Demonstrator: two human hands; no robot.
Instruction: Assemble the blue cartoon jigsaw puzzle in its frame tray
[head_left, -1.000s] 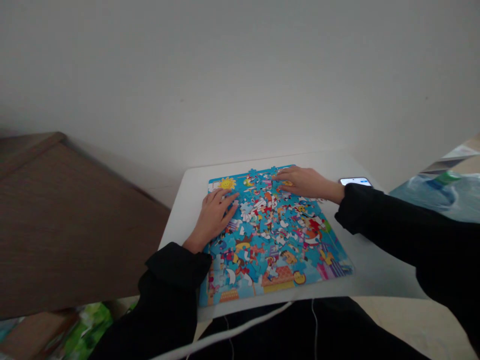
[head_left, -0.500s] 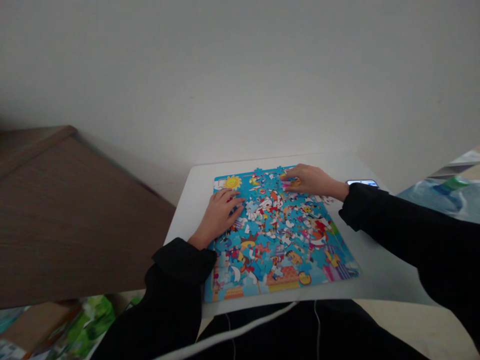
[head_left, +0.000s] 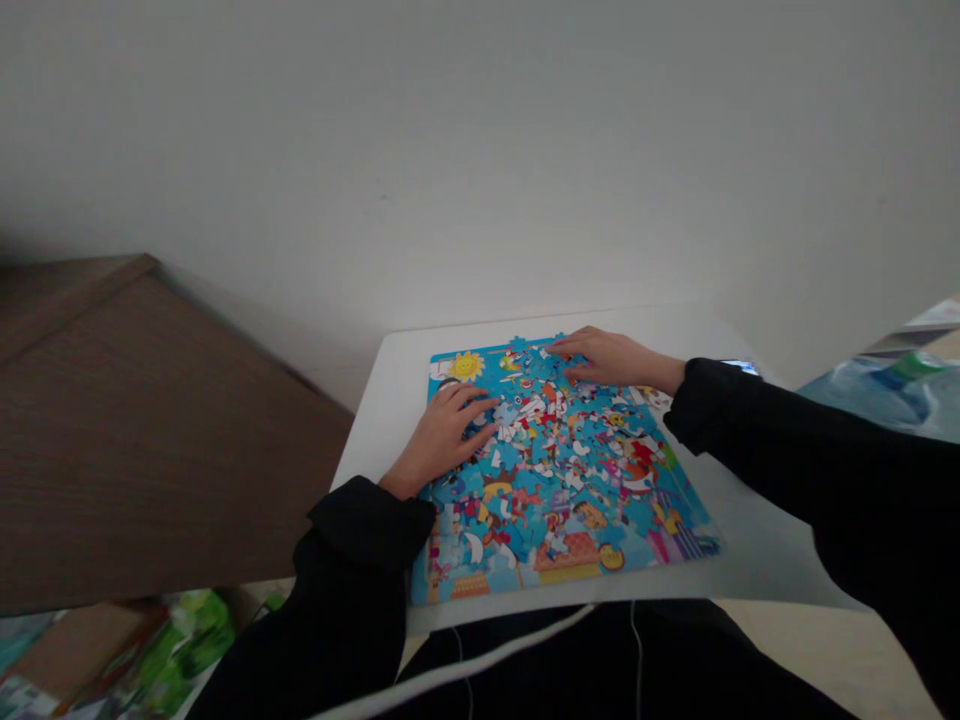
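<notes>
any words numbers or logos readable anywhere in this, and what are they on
No text can be read clearly.
Black-framed smartphone's lit screen: too small and blurred to read.
Blue cardboard jigsaw puzzle: only cartoon pictures visible, no legible print.
Clear plastic bottle with green cap: no readable label.
</notes>
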